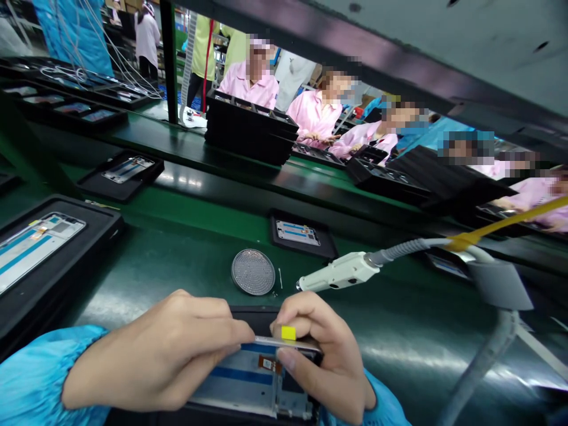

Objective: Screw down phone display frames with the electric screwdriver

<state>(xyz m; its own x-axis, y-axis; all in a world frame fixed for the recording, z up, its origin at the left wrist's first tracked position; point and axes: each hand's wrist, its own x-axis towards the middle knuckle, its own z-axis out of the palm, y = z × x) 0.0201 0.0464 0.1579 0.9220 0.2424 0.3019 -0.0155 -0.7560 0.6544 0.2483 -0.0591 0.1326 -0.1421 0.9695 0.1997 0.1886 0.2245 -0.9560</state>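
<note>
Along the near edge of the green worktop (186,220), the head view shows the left hand (155,349) and right hand (322,361) closed on a slim silver strip (288,342). The left fingertips press its left end, and the right thumb and forefinger pinch its right end, beside a small yellow tag (288,332). The strip lies across the far edge of a phone frame (235,384), which sits in a black tray (252,312) with an orange flex ribbon (270,364) showing just below the strip.

The strip looks light and thin, likely to bend, and its smooth metal may slip, so its ends seem the safest hold. The frame looks light but fragile, better taken by its rim, away from the ribbon.

Just beyond the hands lie a round metal mesh disc (252,271) and a thin white pin (280,278). To the right, a white handheld tool (339,272) on a grey hose (399,249) rests close to the right hand's far side and stands nearest in the way. A larger black tray (106,222) holding another phone frame (38,248) sits to the left. Further off, past a raised black shelf (222,133), people in pink smocks (251,89) work with their own hands.
</note>
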